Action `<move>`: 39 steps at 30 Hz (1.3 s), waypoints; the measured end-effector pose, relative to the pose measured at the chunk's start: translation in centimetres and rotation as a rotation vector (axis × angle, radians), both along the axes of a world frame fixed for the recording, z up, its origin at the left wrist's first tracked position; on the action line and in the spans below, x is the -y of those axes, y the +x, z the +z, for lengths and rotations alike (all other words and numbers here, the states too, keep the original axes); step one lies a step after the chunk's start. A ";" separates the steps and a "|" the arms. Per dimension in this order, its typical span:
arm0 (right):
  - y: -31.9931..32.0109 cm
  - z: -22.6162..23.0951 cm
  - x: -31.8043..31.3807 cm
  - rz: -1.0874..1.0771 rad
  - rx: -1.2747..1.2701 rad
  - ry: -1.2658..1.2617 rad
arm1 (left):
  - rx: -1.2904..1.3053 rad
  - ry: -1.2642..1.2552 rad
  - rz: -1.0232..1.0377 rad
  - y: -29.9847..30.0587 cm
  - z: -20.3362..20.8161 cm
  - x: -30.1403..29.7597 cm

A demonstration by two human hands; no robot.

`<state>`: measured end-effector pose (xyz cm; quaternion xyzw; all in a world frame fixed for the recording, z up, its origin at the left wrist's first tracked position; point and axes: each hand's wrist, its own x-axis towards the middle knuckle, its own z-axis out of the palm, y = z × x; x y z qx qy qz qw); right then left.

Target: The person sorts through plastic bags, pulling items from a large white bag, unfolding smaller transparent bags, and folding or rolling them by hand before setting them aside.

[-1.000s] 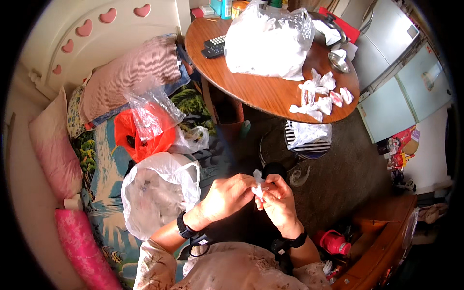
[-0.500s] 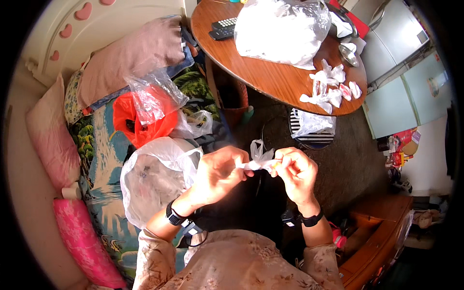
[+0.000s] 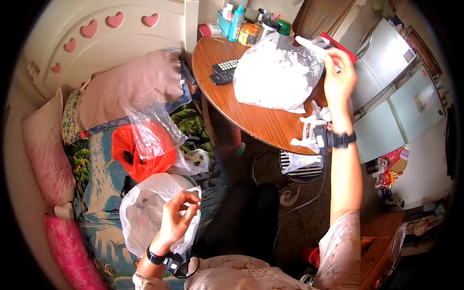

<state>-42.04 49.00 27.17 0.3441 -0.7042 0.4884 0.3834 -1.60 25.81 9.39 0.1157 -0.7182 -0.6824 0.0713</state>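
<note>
My left hand (image 3: 180,215) hovers over the rim of a white plastic bag (image 3: 133,210) that stands wide on the bed. Its fingers are loosely curled and apart, with nothing visible between them. My right arm stretches across the round wooden table (image 3: 251,118). At its far right, the fingers of my right hand (image 3: 340,77) are closed at the end of a thin white piece (image 3: 311,46), which looks like plastic or paper. Beside that hand bulges a large clear bag (image 3: 278,72) with white contents. Several small knotted plastic bags (image 3: 309,130) lie partly hidden behind my right wrist.
Two remote controls (image 3: 224,72) lie on the table, with jars and a blue bottle (image 3: 236,23) behind. A red bag (image 3: 142,154) with clear plastic over it sits on the bed near a pillow (image 3: 130,84). A striped stool (image 3: 302,169) stands under the table edge.
My hands have parted from the small plastic bag they both held. The right has reached far forward over the table; the left has drawn back to the white bag. The view has tilted up.
</note>
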 end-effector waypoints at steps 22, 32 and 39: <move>37.5 -36.7 14.9 0.610 0.605 1.028 | 0.602 -1.012 0.102 9.5 -15.9 9.6; 31.8 -26.6 11.3 1.099 1.506 0.278 | 0.333 -0.177 0.260 11.4 -7.3 10.9; 32.5 -27.0 9.7 1.032 1.403 0.611 | -0.199 0.745 0.301 13.3 -6.0 10.5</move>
